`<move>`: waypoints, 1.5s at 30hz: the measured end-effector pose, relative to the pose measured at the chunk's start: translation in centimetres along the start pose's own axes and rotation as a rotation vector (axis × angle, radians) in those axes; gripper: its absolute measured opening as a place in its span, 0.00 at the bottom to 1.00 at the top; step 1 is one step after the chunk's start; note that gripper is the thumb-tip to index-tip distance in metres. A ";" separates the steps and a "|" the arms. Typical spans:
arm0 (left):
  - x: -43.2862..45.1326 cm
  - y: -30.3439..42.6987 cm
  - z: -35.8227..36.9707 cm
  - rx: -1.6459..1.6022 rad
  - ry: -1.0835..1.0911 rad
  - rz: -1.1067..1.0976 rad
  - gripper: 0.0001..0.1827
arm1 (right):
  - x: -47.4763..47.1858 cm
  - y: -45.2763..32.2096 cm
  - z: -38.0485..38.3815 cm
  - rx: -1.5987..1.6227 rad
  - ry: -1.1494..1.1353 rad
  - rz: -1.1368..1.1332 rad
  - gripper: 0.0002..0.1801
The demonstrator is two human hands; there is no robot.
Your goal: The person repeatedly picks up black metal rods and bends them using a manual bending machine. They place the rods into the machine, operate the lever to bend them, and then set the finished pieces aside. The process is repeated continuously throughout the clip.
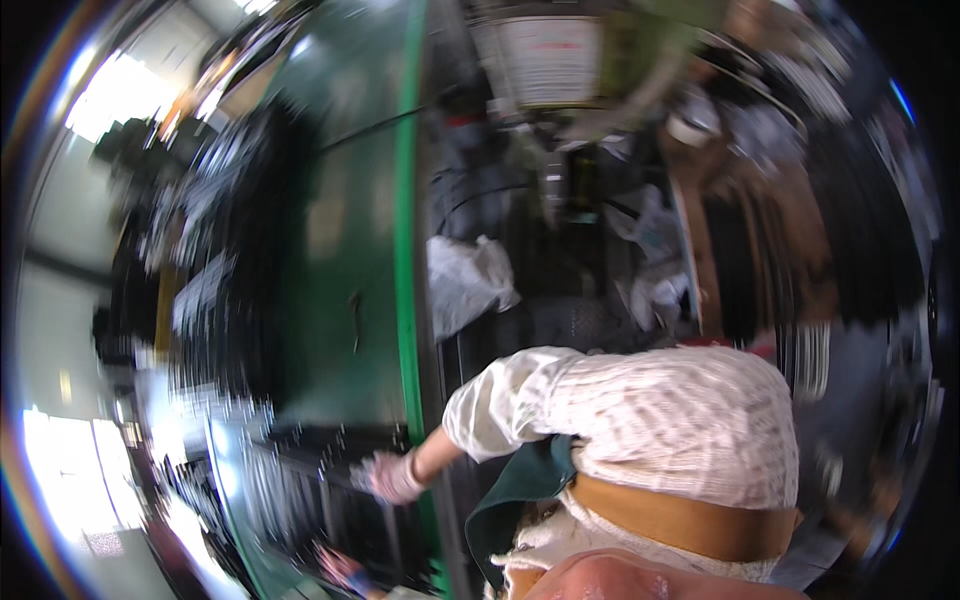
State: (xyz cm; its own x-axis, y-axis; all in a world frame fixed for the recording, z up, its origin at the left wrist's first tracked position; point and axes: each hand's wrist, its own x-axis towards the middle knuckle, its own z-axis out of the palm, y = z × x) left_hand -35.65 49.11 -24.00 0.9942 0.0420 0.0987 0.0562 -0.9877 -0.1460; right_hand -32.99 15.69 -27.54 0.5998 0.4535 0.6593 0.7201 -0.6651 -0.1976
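The view is strongly blurred and turned sideways. My right hand, in a pale glove, reaches past the green table edge over a row of long black parts. My left hand, with blue at the wrist, is near the bottom edge by the same black parts. Blur hides whether either hand grips one, and the fingers are unclear. The black parts lie side by side on the green tabletop. A small thin hooked object lies farther up on that surface.
The table's bright green edge runs beside my arm. Dark bundled parts are piled along the far side. Beyond the edge are a white plastic bag, machinery with a printed sheet, and brown material with black strips.
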 end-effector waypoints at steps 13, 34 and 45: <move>7.1 11.1 1.2 0.035 0.275 0.144 0.22 | -8.8 10.6 -9.7 0.417 -0.548 0.300 0.16; 7.1 46.7 -10.4 -0.069 0.408 1.354 0.20 | -47.9 8.9 -39.8 -0.765 0.078 1.668 0.27; -6.1 49.7 -7.4 -0.424 0.180 1.278 0.18 | -51.1 10.6 -40.9 -0.863 -0.318 1.426 0.24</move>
State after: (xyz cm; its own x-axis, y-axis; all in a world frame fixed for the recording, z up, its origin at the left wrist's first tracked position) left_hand -39.63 -1.40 -24.61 0.3023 -0.9185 0.2550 -0.9532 -0.2924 0.0769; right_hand -70.27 -38.79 -33.60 0.6739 -0.7259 0.1377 -0.7355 -0.6767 0.0329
